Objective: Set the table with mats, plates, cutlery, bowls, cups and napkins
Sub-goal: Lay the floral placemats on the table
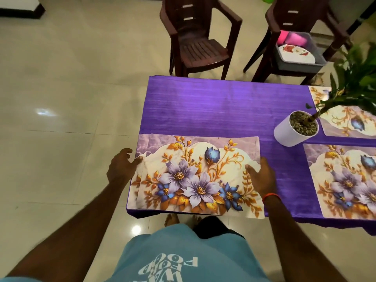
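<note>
A small stack of floral mats [195, 176] lies on the near left corner of the purple-clothed table [213, 106]; the edges of lower mats show at the left. My left hand [122, 165] is at the stack's left edge, fingertips touching it. On the stack's right edge rests my right hand [262, 178], fingers spread and relaxed. Another floral mat [343, 180] lies to the right, and a third mat [350, 123] sits at the far right behind it. A white plate with a red pattern [294, 53] is in a grey tub [299, 64] on the right chair.
A white pot with a green plant [295, 129] stands between the mats on the right. Two dark brown plastic chairs [195, 39] stand beyond the table's far edge. Pink items [293, 38] lie in the tub. Glossy tiled floor lies to the left.
</note>
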